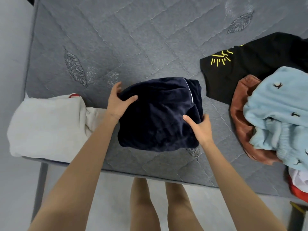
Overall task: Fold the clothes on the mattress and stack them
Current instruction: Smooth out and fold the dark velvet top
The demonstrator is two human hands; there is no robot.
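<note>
- Holding the dark blue bundle (158, 114) from both sides: the left grip (119, 100) curls round its far left edge, and the right grip (201, 129) pinches its near right edge.
- The bundle is between them, over the front of the grey mattress (116, 39).
- A folded white cloth (46, 125) lies just left of it, and loose clothes (280, 114) lie to the right.

Bedroom in a home, viewed from above. Identified by a bare quilted grey mattress (150, 39) stitched with leaf shapes, beside a pale wall (13, 47) and above a pale floor (113, 197). Laid with household clothes: folded white garment (46, 125) at left, navy garment (158, 117) at centre, and black T-shirt (250, 69), rust-brown garment (240, 117) and light blue fleece (280, 110) heaped at right.
</note>
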